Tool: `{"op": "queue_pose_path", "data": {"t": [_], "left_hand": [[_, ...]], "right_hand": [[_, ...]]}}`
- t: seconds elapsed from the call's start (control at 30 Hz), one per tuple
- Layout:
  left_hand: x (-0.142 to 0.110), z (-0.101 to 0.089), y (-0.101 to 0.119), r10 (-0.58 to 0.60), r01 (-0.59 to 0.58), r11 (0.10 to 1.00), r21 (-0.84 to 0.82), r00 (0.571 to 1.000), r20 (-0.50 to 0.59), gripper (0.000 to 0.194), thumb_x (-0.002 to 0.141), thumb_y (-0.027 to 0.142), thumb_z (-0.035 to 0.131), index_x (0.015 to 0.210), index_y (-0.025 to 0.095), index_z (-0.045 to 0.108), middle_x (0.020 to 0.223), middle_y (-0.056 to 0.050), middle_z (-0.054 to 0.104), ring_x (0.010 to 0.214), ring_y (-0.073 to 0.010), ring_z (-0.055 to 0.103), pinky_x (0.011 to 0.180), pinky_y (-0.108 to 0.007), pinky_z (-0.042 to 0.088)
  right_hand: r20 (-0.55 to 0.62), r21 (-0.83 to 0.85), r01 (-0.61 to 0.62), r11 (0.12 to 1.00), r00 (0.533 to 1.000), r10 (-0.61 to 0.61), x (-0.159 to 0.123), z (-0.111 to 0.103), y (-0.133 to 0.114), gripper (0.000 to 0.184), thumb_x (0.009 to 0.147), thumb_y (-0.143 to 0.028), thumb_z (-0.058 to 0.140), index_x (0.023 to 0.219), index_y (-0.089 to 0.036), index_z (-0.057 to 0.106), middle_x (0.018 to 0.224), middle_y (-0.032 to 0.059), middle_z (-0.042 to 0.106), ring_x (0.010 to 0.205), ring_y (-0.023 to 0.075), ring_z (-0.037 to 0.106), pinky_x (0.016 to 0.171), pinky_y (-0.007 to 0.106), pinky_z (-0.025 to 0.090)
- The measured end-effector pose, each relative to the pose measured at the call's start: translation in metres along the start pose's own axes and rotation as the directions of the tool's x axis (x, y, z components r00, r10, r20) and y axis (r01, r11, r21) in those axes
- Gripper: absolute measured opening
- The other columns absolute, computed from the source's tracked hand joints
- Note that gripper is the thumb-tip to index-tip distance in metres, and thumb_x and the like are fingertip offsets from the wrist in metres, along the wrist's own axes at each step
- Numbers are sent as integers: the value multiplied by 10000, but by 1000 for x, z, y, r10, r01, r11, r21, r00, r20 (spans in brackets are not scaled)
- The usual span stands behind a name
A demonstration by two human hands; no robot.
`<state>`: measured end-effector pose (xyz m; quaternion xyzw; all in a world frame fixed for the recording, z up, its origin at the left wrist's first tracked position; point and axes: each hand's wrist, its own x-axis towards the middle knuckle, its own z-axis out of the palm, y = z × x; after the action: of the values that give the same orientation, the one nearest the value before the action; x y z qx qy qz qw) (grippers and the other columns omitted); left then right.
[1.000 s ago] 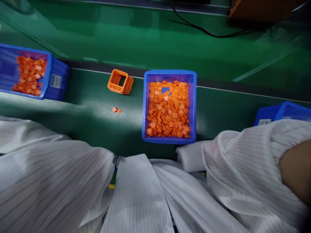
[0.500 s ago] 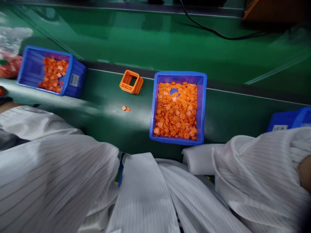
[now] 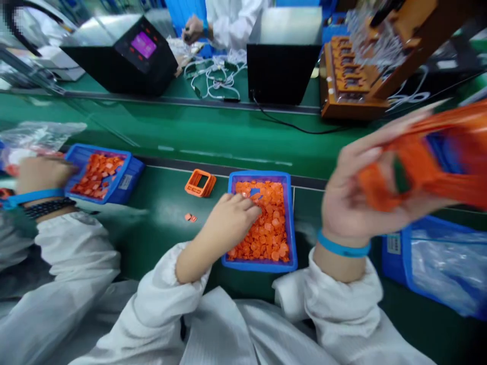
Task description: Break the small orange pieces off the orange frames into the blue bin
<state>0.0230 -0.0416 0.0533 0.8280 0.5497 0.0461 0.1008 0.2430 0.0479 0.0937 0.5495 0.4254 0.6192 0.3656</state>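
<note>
My left hand [image 3: 238, 215] is over a blue bin [image 3: 293, 238] filled with small orange plastic pieces [image 3: 271, 223]. Its fingers are curled together; the fingertips are hidden, so what they hold cannot be made out. Raised at the right, my right hand [image 3: 352, 195] is closed on a stack of orange square frames [image 3: 426, 152], blurred and partly out of view. Left of the bin, another orange stack of square frames [image 3: 200, 183] rests on the green bench. Two small loose orange pieces [image 3: 190, 217] lie in front of that stack.
At left, a co-worker's hand [image 3: 43, 177] is beside a second blue bin [image 3: 127, 175] of orange pieces. A blue bin with clear plastic bags [image 3: 449, 263] stands at right. Black machines [image 3: 283, 71], white cables [image 3: 216, 76] and an orange-brown fixture [image 3: 348, 101] line the back; another person works there.
The view has tilted up, showing the machines behind. Both my hands have come into view, the left over the bin, the right raised with orange frames. A co-worker's hand now shows at left.
</note>
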Motion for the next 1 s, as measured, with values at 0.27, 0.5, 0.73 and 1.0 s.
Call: {"op": "queue_pose_path", "data": {"t": [0.27,0.5,0.73,1.0], "left_hand": [[9,47,-16,12,-37,985,169,989,145,208,1042,126,601,1069,193,795,976,-62,764,925,-255,688,815,-387,464],[23,21,-18,6,-64,943,-326,985,-174,254,1090,217,537,1072,197,789,1037,-76,775,897,-197,739,810,-305,565],[65,-24,21,-421,-251,108,-962,865,-273,167,867,328,876,824,193,788,967,-46,712,853,-167,673,749,-247,552],[68,0,33,-437,-246,-420,-873,898,-43,303,801,443,939,877,213,756,1083,-62,696,958,-206,676,853,-317,589]], "right_hand": [[70,-857,-45,-514,977,-203,9,-28,-25,528,777,-700,878,1193,-406,742,1416,-35,719,1453,239,612,1268,562,469],[84,-792,-14,-610,988,-132,6,-32,-41,635,739,-715,895,1219,-398,627,1351,17,733,1209,270,734,1174,575,539],[37,-665,95,-741,995,94,-4,-32,-32,726,656,-632,996,1163,-343,564,1219,61,775,1102,297,784,1025,527,650],[-62,-605,161,-780,967,248,-13,-43,-37,714,680,-519,1017,1265,-365,639,1307,65,777,1244,284,758,1285,546,451]]}}
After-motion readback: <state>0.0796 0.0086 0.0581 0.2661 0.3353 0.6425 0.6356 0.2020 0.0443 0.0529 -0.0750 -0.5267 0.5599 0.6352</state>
